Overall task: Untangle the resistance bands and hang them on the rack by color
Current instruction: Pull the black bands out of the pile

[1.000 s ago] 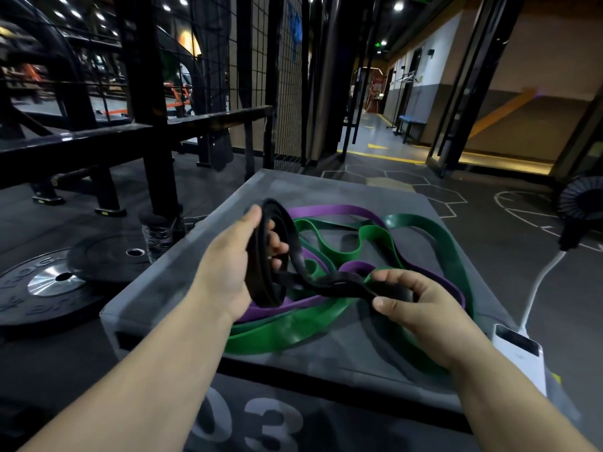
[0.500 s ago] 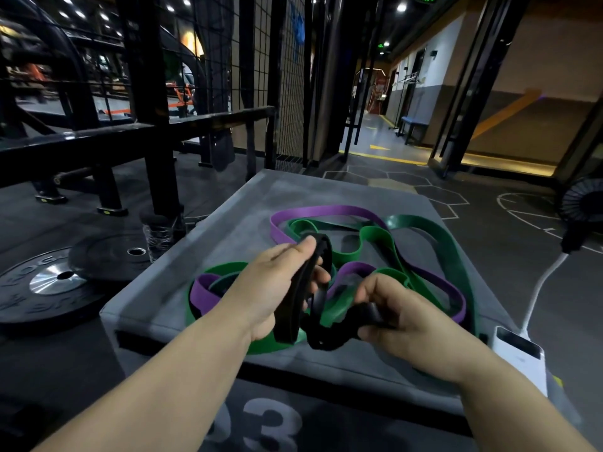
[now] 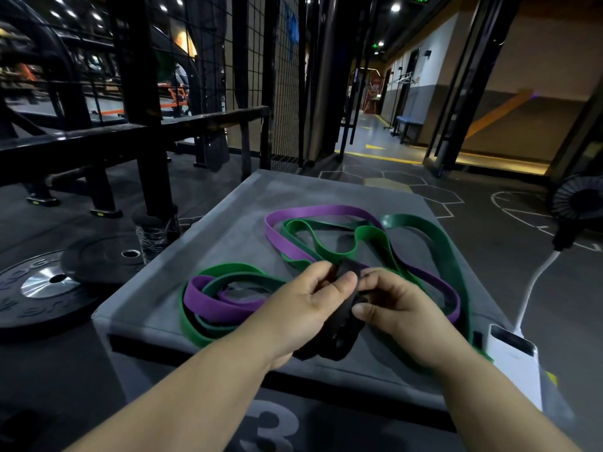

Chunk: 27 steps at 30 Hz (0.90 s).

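Black band (image 3: 341, 334): bunched into a dark bundle above the bench's near edge, at 6 o'clock of the bench top, held between both hands.
Left grip (image 3: 303, 308): thumb and fingers are closed narrow on the bundle's left side.
Right grip (image 3: 401, 308): thumb and forefinger pinch the bundle's right side, and the two thumbs nearly meet.
Purple band (image 3: 313, 212): lies on the bench, looping from 12 o'clock round to 8 o'clock, threaded through the green.
Green bands (image 3: 434, 243): one lighter and one darker, sprawled from 1 o'clock to 8 o'clock and crossing over and under the purple.
Bench (image 3: 228, 236): a grey padded box that carries all the bands.
In the way: both hands cover the tangle's centre, and the right wrist lies over the green at 4 o'clock.
Left of bench: two plates (image 3: 42, 288) at 9 o'clock and a bottle (image 3: 153, 236) at 10 o'clock.
Beyond: a steel frame (image 3: 140, 93) and mesh (image 3: 284, 76) at 11 o'clock.
Right of bench: a white device (image 3: 515, 363) at 4 o'clock; its cable (image 3: 535, 282) runs up to a fan (image 3: 577, 200) at 2 o'clock.
Hard to tell: how many folds the black bundle has, and which band lies on top under the hands.
Cut off: the plates and fan by the picture's edges, and the number on the bench's front by the forearms.
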Each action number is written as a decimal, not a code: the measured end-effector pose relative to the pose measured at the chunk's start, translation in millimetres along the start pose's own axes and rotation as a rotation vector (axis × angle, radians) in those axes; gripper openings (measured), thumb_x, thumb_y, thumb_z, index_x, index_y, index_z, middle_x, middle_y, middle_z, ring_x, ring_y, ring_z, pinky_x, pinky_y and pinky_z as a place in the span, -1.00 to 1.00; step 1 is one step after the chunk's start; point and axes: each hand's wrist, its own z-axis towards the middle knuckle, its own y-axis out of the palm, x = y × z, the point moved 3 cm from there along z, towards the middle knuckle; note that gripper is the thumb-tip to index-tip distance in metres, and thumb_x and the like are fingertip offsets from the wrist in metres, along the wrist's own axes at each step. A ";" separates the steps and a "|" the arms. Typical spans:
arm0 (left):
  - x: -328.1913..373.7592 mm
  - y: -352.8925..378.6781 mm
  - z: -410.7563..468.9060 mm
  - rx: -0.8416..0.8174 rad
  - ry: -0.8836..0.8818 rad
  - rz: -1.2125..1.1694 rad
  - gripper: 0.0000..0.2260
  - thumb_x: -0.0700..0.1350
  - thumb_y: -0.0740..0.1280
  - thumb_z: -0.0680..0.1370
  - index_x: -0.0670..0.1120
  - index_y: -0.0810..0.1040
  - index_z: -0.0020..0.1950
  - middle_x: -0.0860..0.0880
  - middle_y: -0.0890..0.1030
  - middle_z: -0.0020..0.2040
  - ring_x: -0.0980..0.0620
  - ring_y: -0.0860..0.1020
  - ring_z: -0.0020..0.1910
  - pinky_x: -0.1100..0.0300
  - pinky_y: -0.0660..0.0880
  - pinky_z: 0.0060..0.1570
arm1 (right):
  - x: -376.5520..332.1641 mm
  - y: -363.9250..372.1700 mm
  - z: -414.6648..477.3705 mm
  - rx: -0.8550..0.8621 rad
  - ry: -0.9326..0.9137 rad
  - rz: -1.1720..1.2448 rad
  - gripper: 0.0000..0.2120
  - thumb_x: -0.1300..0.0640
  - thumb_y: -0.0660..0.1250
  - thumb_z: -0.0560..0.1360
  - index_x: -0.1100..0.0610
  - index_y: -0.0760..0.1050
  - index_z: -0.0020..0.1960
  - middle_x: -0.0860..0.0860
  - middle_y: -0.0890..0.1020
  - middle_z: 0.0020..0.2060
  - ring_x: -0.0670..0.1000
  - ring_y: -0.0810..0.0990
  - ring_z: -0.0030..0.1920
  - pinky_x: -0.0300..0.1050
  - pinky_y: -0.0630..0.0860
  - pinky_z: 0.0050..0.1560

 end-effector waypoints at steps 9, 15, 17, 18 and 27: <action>-2.9 7.0 0.3 0.112 0.093 -0.111 -0.59 0.30 0.41 0.28 0.08 0.57 -0.02 -0.05 0.68 -0.03 -0.01 0.63 0.03 -0.15 0.50 0.19 | 4.0 1.3 3.8 0.364 -0.069 -0.176 -0.74 0.35 0.50 0.37 0.21 0.42 -0.33 -0.02 0.43 -0.45 -0.09 0.36 -0.39 -0.24 0.35 -0.34; -10.3 -1.8 5.6 0.316 0.114 -0.096 -0.44 0.36 0.46 0.16 -0.01 0.55 -0.05 -0.07 0.66 -0.09 -0.10 0.62 0.00 -0.13 0.52 0.13 | 2.3 12.0 2.3 0.191 0.040 -0.141 -0.72 0.38 0.26 0.55 0.09 0.64 -0.18 -0.08 0.66 -0.34 -0.20 0.57 -0.30 -0.33 0.48 -0.20; -12.1 -4.0 6.2 0.351 0.125 -0.036 -0.44 0.38 0.43 0.15 -0.02 0.54 -0.08 -0.01 0.64 -0.17 -0.02 0.61 -0.10 -0.01 0.54 0.03 | 3.1 13.1 -0.7 0.126 0.076 -0.047 -0.73 0.18 0.25 0.59 0.04 0.69 -0.16 -0.05 0.71 -0.20 -0.19 0.61 -0.14 -0.26 0.50 -0.07; -12.6 -3.8 6.1 0.364 0.122 -0.011 -0.44 0.38 0.41 0.15 -0.02 0.53 -0.10 -0.01 0.63 -0.20 -0.01 0.61 -0.14 0.00 0.53 -0.01 | 3.2 14.3 -1.4 0.089 0.078 -0.015 -0.74 -0.01 0.30 0.55 0.10 0.69 -0.11 0.04 0.70 -0.13 -0.12 0.62 -0.06 -0.16 0.51 -0.01; -21.5 4.2 5.6 0.347 -0.026 -0.053 -0.80 0.20 0.24 0.56 0.12 0.54 -0.12 0.06 0.64 -0.09 0.09 0.59 -0.01 -0.04 0.49 0.18 | 3.4 15.2 -2.3 0.031 0.036 -0.260 -0.46 -0.28 0.55 0.16 0.01 0.58 -0.01 -0.01 0.68 -0.07 -0.01 0.65 -0.01 0.09 0.57 0.05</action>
